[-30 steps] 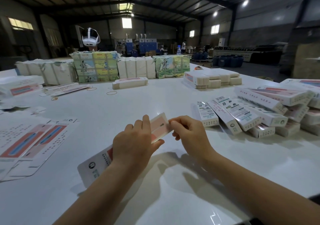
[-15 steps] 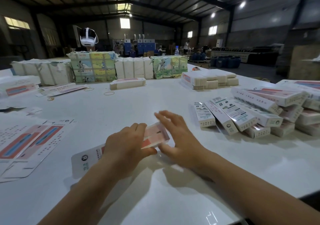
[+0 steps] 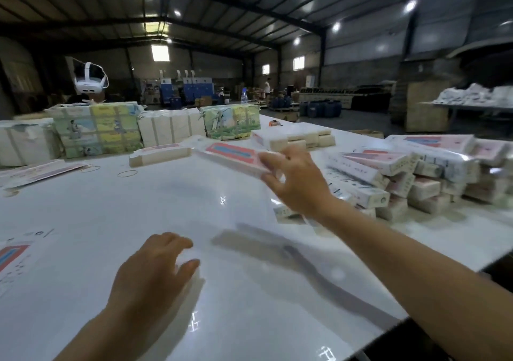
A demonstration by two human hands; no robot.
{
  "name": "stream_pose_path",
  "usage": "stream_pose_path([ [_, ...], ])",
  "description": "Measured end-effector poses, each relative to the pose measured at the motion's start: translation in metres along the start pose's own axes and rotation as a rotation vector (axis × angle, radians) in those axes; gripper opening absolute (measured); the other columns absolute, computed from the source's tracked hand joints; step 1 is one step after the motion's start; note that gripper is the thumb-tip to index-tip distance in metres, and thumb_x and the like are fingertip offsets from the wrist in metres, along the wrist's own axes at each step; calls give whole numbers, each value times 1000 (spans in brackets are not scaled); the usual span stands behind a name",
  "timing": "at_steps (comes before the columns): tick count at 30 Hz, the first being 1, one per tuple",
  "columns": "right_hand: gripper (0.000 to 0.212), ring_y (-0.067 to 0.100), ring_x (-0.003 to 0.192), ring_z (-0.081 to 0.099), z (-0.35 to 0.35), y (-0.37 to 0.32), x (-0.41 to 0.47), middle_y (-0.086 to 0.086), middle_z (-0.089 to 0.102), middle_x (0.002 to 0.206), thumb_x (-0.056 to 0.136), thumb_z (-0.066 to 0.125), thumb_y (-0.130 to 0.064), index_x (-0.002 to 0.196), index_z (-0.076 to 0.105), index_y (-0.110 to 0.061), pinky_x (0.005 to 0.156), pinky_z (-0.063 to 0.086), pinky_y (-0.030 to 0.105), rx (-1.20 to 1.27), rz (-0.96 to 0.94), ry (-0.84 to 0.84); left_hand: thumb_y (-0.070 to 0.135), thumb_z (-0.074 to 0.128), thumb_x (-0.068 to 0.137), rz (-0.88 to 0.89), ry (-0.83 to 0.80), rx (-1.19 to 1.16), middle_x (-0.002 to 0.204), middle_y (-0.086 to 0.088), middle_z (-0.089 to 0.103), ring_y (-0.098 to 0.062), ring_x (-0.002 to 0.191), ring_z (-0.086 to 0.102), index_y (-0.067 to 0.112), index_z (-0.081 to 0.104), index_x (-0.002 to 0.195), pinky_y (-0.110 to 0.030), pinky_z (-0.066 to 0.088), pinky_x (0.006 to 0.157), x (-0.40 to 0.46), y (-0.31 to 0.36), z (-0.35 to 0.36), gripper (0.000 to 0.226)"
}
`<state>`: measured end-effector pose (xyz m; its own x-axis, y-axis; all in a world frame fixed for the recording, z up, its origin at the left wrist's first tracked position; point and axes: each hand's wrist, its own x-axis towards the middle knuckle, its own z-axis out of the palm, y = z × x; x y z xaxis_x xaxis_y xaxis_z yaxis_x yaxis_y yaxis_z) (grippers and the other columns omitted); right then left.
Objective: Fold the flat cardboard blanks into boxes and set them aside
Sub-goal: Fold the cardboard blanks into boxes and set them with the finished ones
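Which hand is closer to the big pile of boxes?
The right hand. It holds a folded box in the air just beside the pile of boxes. The left hand hovers low over the table, far from it.

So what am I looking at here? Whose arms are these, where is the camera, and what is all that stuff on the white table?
There is no machine here: these are a person's two bare arms, filmed by a wide-angle camera worn on that person's head, looking forward and down. The right hand holds a folded pink and blue box out over the white table, towards the heap of folded boxes on the right. The left hand hovers low over the table with loose fingers, holding nothing. At the left edge lie flat blanks, not yet folded. Wrapped bundles stand along the far side, with rubber bands lying in front of them. Behind is a large workshop hall.
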<state>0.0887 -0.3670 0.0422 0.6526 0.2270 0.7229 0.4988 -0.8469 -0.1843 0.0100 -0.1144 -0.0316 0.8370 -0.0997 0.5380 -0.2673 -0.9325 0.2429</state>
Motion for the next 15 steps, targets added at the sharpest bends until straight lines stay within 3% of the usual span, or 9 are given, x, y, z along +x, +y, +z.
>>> stream_pose_path([
  [2,39,25,98,43,-29,42,14,14,53,110,93,56,-31,130,57,-18,81,44,38,-117,111,137,39,57,86,-31,-93,2,96,20,56,-4,101,50,37,61,87,-26,43,78,0,-4,5,4],
  [5,40,28,99,40,-69,112,14,15,48,112,91,55,-32,129,57,-19,80,37,35,-351,357,215,39,56,88,-11,-176,-7,91,18,54,-2,93,47,38,61,83,-24,41,76,4,-6,9,7],
  [10,46,38,122,36,-91,179,-18,20,42,135,90,49,-38,134,53,-27,99,36,46,-565,776,-109,34,58,89,-1,-217,-32,90,16,53,-7,91,47,37,62,84,-32,44,80,10,0,11,7],
  [13,47,36,125,31,-92,175,-21,18,36,139,89,50,-35,135,51,-22,100,33,48,-575,762,-77,34,58,89,-12,-226,-53,90,16,53,-7,91,47,37,62,84,-31,43,80,12,3,12,7],
  [15,46,35,126,30,-88,150,-11,16,35,140,89,54,-30,133,52,-18,99,31,48,-508,599,44,34,57,89,-14,-216,-53,92,16,53,-7,93,46,37,61,86,-30,43,80,12,5,11,6],
])
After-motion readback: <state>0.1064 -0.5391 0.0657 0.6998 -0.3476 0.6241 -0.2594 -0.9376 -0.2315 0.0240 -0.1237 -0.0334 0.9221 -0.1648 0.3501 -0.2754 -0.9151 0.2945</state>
